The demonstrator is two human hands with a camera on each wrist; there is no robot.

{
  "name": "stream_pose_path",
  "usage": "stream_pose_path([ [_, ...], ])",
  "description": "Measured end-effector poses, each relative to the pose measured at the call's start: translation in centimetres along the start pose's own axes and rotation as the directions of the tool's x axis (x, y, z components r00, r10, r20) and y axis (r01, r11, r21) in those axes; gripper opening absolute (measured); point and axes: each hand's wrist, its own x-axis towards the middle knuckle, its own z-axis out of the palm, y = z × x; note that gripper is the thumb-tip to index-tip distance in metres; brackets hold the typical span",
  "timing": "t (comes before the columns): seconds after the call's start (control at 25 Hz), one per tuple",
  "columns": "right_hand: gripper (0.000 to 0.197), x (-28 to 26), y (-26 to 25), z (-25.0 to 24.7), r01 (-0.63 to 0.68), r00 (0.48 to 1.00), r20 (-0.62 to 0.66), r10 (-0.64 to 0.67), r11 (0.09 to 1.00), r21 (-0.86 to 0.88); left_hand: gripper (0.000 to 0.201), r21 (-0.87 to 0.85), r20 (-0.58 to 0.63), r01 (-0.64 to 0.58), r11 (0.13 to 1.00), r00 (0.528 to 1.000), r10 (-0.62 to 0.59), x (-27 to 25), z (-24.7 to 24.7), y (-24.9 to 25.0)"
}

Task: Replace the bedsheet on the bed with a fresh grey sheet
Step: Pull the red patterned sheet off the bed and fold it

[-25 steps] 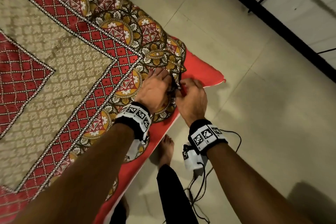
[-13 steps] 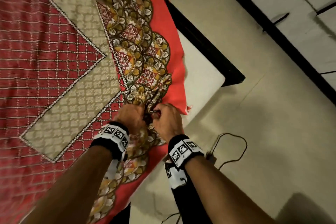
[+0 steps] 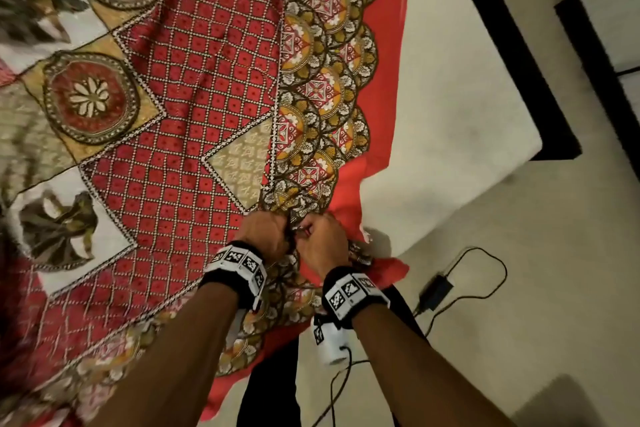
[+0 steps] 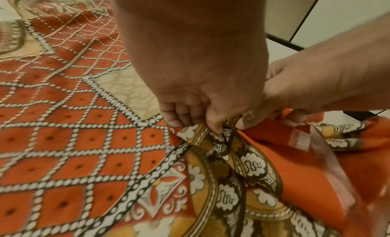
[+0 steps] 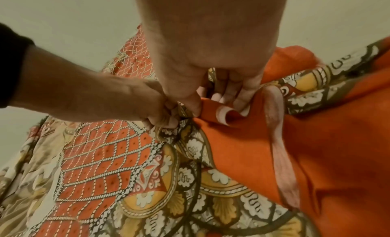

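A red patterned bedsheet [image 3: 194, 121] with a yellow and brown scalloped border covers most of the bed. Its corner is pulled back, baring a pale mattress [image 3: 460, 135]. Both hands bunch the sheet's corner close together. My left hand [image 3: 266, 232] pinches the patterned border [image 4: 213, 137] between thumb and curled fingers. My right hand [image 3: 320, 243] grips the plain red edge [image 5: 213, 110] beside it. No grey sheet shows in any view.
A black bed frame [image 3: 519, 62] edges the mattress at the right. A black power adapter with its cable [image 3: 436, 291] lies on the tiled floor [image 3: 519, 340] near my feet. A white wardrobe with black trim [image 3: 609, 21] stands at the far right.
Both hands have drawn the sheet's corner back toward me. More bare mattress shows at the right, and more of the sheet's centre pattern has come into view.
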Motion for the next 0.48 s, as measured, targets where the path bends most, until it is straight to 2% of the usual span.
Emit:
stream_pose_path([
  [0.12, 0.009, 0.3, -1.6, -0.4, -0.051, 0.998, 0.020, 0.051, 0.998, -0.029, 0.034, -0.156, -0.058, -0.039, 0.987, 0.998, 0.030, -2.1, -0.2, -1.1],
  [0.2, 0.034, 0.8, -2.6, -2.1, -0.024, 0.996, -0.090, 0.021, 0.999, -0.037, 0.030, -0.287, -0.154, -0.099, 0.953, 0.987, 0.056, -2.6, -0.7, -1.7],
  [0.28, 0.041, 2.1, -4.1, -4.6, 0.015, 0.968, -0.250, -0.008, 1.000, 0.027, 0.023, -0.413, -0.297, -0.137, 0.900, 0.955, 0.009, -2.1, -1.4, -2.7],
  [0.4, 0.024, 5.7, -5.7, -8.2, 0.081, 0.928, -0.372, -0.033, 0.990, 0.113, 0.044, -0.435, -0.416, -0.093, 0.896, 0.903, -0.108, -0.3, -4.4, -4.2],
  [0.48, 0.025, 9.8, -7.3, -10.8, 0.187, 0.894, -0.435, -0.106, 0.971, 0.147, 0.059, -0.421, -0.440, -0.033, 0.907, 0.881, -0.173, 2.0, -8.0, -5.1],
])
